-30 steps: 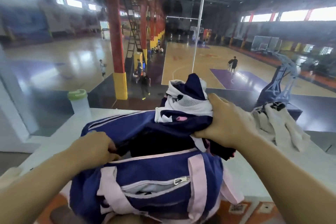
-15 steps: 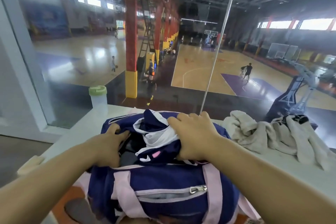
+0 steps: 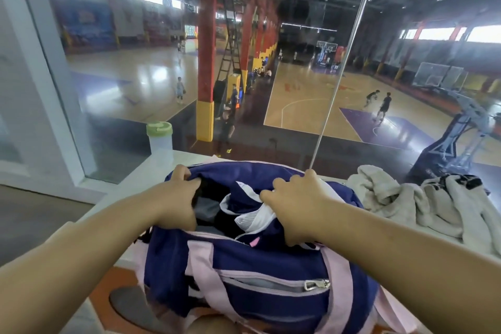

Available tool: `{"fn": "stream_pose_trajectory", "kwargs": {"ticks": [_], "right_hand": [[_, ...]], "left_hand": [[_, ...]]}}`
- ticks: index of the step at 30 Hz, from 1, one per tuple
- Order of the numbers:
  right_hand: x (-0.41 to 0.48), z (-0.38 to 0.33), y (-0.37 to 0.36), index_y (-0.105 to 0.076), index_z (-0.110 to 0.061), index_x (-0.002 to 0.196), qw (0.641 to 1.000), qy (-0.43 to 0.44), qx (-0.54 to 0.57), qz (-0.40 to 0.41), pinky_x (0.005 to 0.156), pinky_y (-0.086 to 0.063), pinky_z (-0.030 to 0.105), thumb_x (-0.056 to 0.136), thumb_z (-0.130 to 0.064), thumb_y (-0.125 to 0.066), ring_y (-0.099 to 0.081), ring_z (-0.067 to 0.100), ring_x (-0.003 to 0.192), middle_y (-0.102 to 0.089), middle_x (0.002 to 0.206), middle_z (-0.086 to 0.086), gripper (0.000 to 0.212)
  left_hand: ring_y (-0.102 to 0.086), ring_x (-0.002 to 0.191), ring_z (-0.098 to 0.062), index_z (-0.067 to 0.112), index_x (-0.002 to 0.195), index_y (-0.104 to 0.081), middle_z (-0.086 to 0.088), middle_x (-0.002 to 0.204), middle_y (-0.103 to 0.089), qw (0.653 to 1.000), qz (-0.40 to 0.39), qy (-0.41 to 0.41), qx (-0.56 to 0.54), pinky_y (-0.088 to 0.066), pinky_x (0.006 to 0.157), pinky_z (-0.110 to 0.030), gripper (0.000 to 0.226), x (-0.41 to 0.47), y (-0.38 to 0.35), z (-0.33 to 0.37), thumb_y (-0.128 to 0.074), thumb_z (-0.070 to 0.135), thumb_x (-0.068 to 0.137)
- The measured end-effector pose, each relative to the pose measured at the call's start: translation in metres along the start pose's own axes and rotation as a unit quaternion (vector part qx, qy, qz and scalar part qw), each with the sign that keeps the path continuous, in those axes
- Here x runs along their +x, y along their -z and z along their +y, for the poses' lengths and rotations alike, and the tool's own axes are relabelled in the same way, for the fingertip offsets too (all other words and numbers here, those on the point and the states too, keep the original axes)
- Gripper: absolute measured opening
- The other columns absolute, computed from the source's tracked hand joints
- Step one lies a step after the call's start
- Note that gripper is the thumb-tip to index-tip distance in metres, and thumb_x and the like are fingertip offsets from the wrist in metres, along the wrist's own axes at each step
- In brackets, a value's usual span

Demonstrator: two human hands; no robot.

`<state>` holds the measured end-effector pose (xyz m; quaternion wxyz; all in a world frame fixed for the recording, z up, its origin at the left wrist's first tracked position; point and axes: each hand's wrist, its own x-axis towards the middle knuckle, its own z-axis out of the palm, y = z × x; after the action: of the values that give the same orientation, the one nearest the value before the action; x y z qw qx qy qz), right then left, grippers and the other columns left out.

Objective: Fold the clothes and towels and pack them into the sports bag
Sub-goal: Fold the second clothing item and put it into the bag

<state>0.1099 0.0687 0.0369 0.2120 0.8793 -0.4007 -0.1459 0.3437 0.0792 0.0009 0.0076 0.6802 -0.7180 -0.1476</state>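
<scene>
A navy sports bag (image 3: 252,266) with pink straps stands open on the white ledge (image 3: 130,179) right in front of me. My left hand (image 3: 177,198) grips the far left edge of the bag's opening. My right hand (image 3: 295,207) presses a folded navy and white garment (image 3: 245,211) down into the bag, fingers curled over the cloth. A grey item lies deeper inside the bag. Right of the bag sits a heap of cream towels (image 3: 387,195) with a white and black piece (image 3: 458,192) on it.
A clear bottle with a green lid (image 3: 160,141) stands on the ledge at the back left, close to the glass pane. Beyond the glass lies a basketball hall far below. Under the ledge's near edge an orange patterned floor shows.
The garment has gone from above the bag down into its opening under my right hand. My left hand moved from the near left rim to the far left rim.
</scene>
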Motion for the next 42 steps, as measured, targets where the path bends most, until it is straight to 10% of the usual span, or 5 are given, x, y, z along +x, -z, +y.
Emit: {"fn": "stream_pose_trajectory", "kwargs": {"ticks": [12, 30, 42], "right_hand": [[0.04, -0.041, 0.0, -0.041, -0.016, 0.109, 0.969, -0.03, 0.239, 0.055, 0.066, -0.034, 0.035, 0.073, -0.045, -0.066, -0.058, 0.035, 0.095, -0.057, 0.107, 0.007, 0.053], [0.062, -0.055, -0.024, -0.039, -0.015, 0.12, 0.95, 0.043, 0.31, 0.014, 0.084, -0.044, 0.041, 0.08, -0.029, -0.065, -0.053, 0.036, 0.108, -0.053, 0.12, 0.011, 0.049], [0.003, 0.003, 0.009, -0.041, -0.032, 0.139, 0.951, 0.058, 0.304, 0.008, 0.106, -0.037, 0.036, 0.08, -0.051, -0.066, -0.042, 0.013, 0.129, -0.047, 0.142, -0.013, 0.067]], "left_hand": [[-0.059, 0.085, -0.022, 0.018, 0.109, -0.047, 0.005, 0.112, -0.027, 0.997, 0.015, -0.054, -0.059, -0.054, 0.075, -0.035, 0.062, -0.011, 0.02, -0.003, -0.07, 0.031, 0.053], [-0.053, 0.099, -0.016, 0.02, 0.125, -0.044, 0.008, 0.117, -0.031, 0.993, 0.056, -0.06, -0.085, -0.049, 0.088, -0.032, 0.079, -0.015, 0.013, -0.017, -0.07, 0.027, 0.051], [-0.051, 0.098, -0.012, 0.03, 0.114, -0.059, 0.009, 0.11, -0.053, 0.98, 0.186, -0.067, -0.033, -0.036, 0.078, -0.023, 0.039, -0.033, 0.015, 0.006, -0.069, 0.028, 0.077]]}}
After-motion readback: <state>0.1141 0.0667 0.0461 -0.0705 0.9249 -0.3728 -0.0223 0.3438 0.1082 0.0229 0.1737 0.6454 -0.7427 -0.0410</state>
